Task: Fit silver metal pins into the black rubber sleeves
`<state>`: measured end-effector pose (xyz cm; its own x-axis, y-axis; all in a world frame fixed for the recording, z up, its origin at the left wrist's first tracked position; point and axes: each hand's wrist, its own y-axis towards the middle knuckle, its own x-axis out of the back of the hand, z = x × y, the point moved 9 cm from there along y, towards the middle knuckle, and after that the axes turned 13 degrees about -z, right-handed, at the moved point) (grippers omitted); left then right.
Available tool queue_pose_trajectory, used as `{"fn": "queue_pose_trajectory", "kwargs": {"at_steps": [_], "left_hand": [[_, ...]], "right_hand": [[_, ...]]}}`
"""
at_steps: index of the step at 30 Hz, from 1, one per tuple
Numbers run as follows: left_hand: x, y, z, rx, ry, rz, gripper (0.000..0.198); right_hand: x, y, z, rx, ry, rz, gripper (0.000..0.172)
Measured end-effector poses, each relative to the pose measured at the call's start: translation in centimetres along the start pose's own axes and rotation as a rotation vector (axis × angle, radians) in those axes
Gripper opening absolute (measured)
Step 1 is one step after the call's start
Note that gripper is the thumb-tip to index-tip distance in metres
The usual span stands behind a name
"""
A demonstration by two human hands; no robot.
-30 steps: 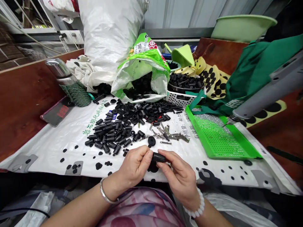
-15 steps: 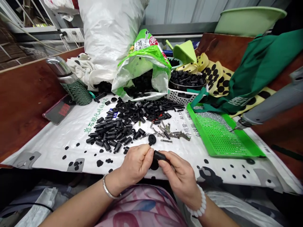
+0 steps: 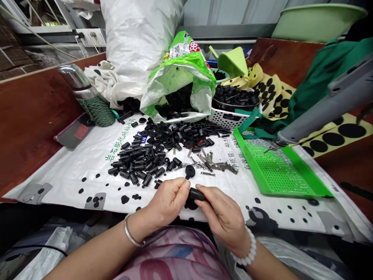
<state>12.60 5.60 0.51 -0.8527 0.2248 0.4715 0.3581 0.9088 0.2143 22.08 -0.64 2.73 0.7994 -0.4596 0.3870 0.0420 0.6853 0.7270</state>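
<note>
Near the front edge of the table, my right hand (image 3: 223, 212) pinches a black plastic cylinder (image 3: 196, 194) between thumb and fingers. My left hand (image 3: 170, 200) is closed at the cylinder's other end, its thumb pressed on the curled fingers; what lies inside it is hidden. Just beyond my hands lies a round black disc (image 3: 190, 170). A heap of black plastic parts (image 3: 142, 161) spreads over the white sheet ahead and to the left. Small metal strips (image 3: 215, 165) lie in a loose pile behind my right hand.
At right a green perforated tray (image 3: 291, 175) holds small silvery pieces, with a grey powered screwdriver (image 3: 320, 112) above it. Behind stand an open green bag (image 3: 177, 74) and a white basket (image 3: 230, 118) of black parts. A thermos (image 3: 91, 101) and a phone (image 3: 75, 131) are at left.
The view has shifted slightly. The screwdriver has swung left over the tray, uncovering more of the yellow sheet with black circles. My hands keep nearly the same grip on the cylinder.
</note>
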Motion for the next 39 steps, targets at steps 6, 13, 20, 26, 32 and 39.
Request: {"fn": "queue_pose_trajectory", "kwargs": {"at_steps": [6, 13, 20, 26, 32, 39], "left_hand": [[-0.9, -0.6, 2.3, 0.315, -0.126, 0.13, 0.042], [0.3, -0.3, 0.5, 0.111, 0.016, 0.017, 0.037], [0.7, -0.5, -0.7, -0.118, 0.168, -0.032, 0.03], [0.7, -0.1, -0.3, -0.104, 0.129, -0.008, 0.032], [4.0, 1.1, 1.7, 0.041, -0.014, -0.147, 0.035], [14.3, 2.3, 5.2, 0.113, 0.249, -0.545, 0.032]], "right_hand": [[-0.5, -0.3, 1.7, 0.279, -0.149, 0.008, 0.043], [-1.1, 0.1, 1.0, 0.063, -0.047, 0.079, 0.023], [-2.0, -0.9, -1.5, -0.348, 0.157, 0.091, 0.016], [-3.0, -1.3, -2.4, -0.544, 0.262, 0.148, 0.018], [-1.7, 0.8, -2.8, -0.448, 0.266, 0.102, 0.028], [-1.3, 6.1, -7.3, -0.211, -0.358, 0.264, 0.022]]}}
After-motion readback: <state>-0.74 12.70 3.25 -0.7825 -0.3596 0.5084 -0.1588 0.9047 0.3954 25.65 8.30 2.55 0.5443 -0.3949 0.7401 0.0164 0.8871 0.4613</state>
